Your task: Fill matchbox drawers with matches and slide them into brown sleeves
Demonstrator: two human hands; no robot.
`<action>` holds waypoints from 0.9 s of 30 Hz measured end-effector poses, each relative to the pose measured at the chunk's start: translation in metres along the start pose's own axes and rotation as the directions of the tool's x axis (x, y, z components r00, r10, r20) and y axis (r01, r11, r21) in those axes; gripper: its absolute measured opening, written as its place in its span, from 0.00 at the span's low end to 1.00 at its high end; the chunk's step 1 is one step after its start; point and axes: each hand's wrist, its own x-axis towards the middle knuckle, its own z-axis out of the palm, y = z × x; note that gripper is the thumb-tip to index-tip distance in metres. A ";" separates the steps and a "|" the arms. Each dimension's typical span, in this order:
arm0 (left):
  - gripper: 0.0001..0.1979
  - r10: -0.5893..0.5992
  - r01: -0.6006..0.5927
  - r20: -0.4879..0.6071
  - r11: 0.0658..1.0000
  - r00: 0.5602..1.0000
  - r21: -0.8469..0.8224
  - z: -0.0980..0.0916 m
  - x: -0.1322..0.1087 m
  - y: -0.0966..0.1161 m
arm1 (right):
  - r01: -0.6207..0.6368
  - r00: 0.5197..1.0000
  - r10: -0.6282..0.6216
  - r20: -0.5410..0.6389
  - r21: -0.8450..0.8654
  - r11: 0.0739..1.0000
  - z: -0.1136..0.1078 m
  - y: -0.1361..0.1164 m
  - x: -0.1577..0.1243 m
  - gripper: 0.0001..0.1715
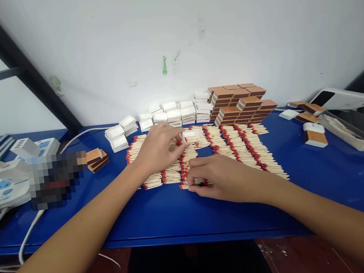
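My left hand (161, 147) is closed, gripping the end of a small white matchbox tray (196, 133) between thumb and fingers. A few red-tipped matches lie inside that tray. Lower and to the right, my right hand (216, 179) has thumb and forefinger curled together over the near end of a row of matches (186, 167); whatever is between the fingertips is too small to make out. Further rows of matches (257, 149) spread over the blue table (165, 214) on both sides of my hands, their red heads lined up.
Behind the matches stand stacked white matchbox trays (174, 115) and a pile of brown matchboxes (241, 102). More matchboxes lie at the left (96, 159) and right (315, 137). Power strips (8, 193) with chargers and cables occupy the far left. A white device (341, 100) sits at right.
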 end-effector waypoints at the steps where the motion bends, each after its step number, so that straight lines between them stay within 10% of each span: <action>1: 0.08 -0.001 0.001 0.003 1.000 1.000 0.001 0.000 0.000 0.000 | 0.006 1.000 -0.006 -0.001 -0.007 1.000 0.000 0.000 0.000 0.07; 18: 0.10 -0.003 0.003 0.019 1.000 1.000 0.011 0.001 -0.001 -0.001 | 0.006 1.000 -0.006 0.030 0.007 1.000 0.002 -0.001 0.000 0.10; 27: 0.07 0.036 -0.036 0.022 0.999 0.999 -0.025 0.005 -0.001 -0.002 | -0.041 0.929 0.017 -0.371 -0.056 0.998 -0.019 0.036 0.001 0.08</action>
